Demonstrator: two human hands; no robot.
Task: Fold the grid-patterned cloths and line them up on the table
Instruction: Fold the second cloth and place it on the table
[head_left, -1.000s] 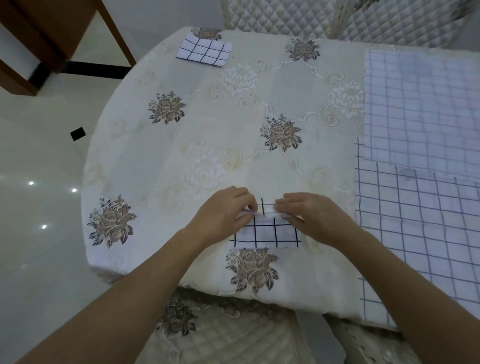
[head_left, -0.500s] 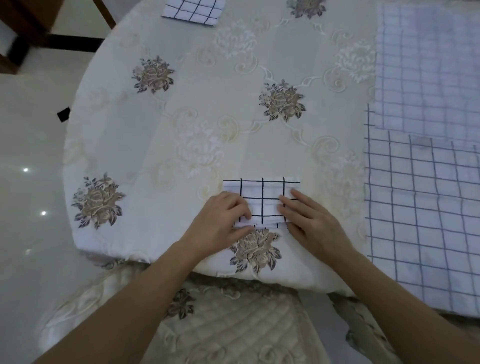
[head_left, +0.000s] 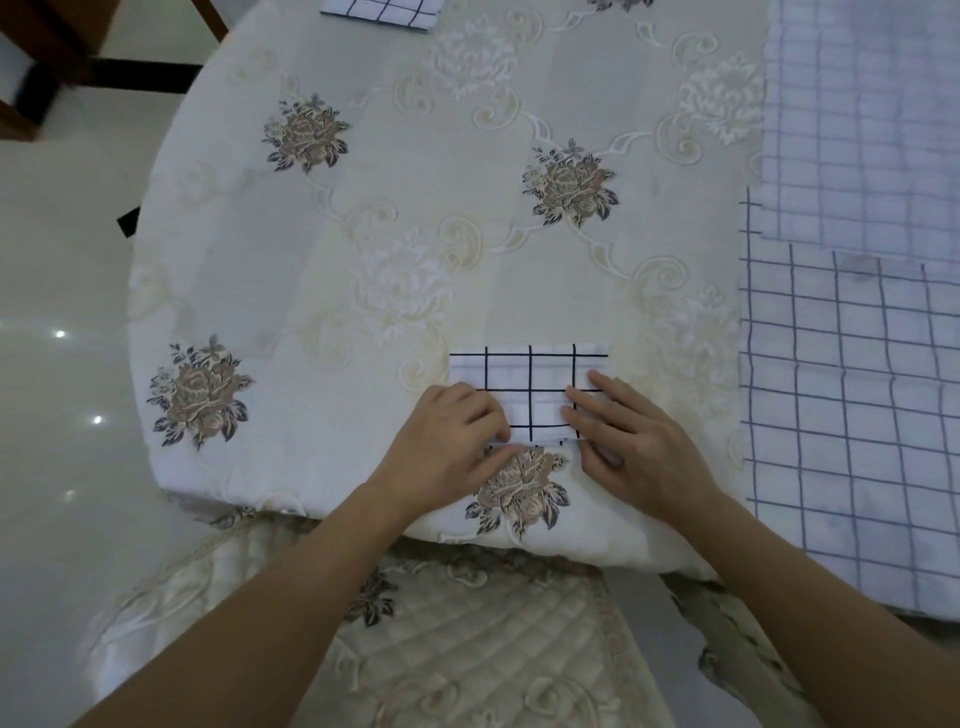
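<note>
A small folded white cloth with a black grid (head_left: 530, 384) lies near the front edge of the round table (head_left: 415, 218), just beyond a rose print. My left hand (head_left: 447, 441) has curled fingers on its near left corner and pinches the near edge against the thumb. My right hand (head_left: 628, 441) rests on the cloth's right side with straight fingers. Another folded grid cloth (head_left: 379, 10) lies at the far edge, cut off by the frame. Two unfolded grid cloths lie at the right, a pale one (head_left: 862, 130) overlapping a darker-lined one (head_left: 852, 415).
A cream tablecloth with rose prints covers the table. A quilted chair seat (head_left: 467, 649) is directly below the front edge. Dark wooden furniture (head_left: 41, 52) stands on the glossy floor at the far left.
Both hands left the cloth's far edge and came back to its near edge. The cloth stayed in place by the rose print. The view tilted downward.
</note>
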